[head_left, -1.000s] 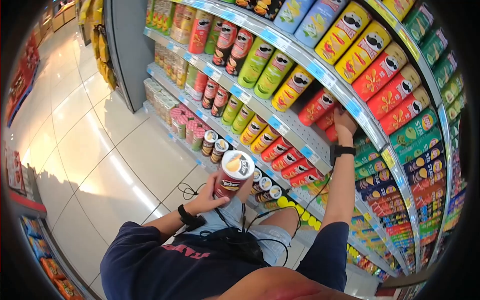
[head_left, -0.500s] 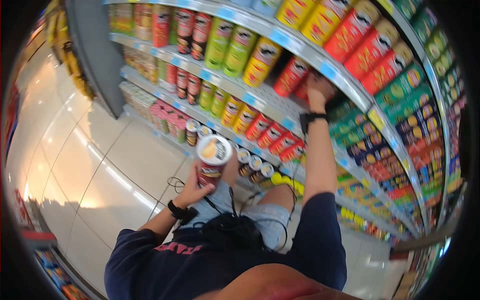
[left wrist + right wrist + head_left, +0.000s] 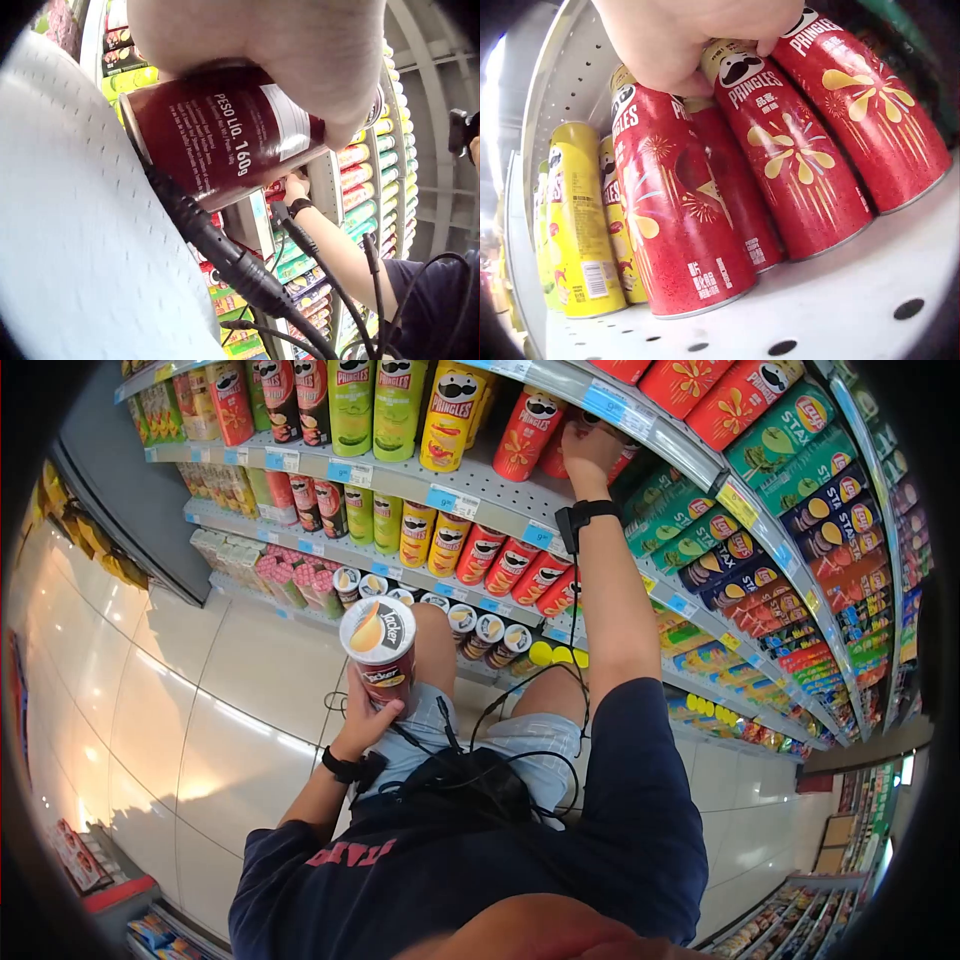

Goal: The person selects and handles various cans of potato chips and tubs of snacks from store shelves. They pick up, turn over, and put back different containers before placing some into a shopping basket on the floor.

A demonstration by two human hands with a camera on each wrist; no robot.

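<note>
1. Right hand: its bent fingers and thumb pinch the upper end of the gripped red can, with a small opening between them. The can is upright on the perforated shelf.
2. Immediate left of the gripped red can, head view: a left red can stands just beside it; in the right wrist view, a recessed red can shows partly between the two.
3. Right of the gripped red can, right wrist view: an outer red can stands close by, its top partly cropped.
4. Farther left of the gripped red can, head view: a yellow can, then light green cans.
5. Below the gripped red can, head view: a row of lower red cans on the next shelf down.
6. Left hand: well apart from the gripped red can, below and to its left in the head view, it is curled round a dark red can. The can's white lid faces the head camera.
7. Beside the dark red can, left wrist view: a black cable crosses in front of pale shorts; printed text and a white label mark the can's side.
</note>
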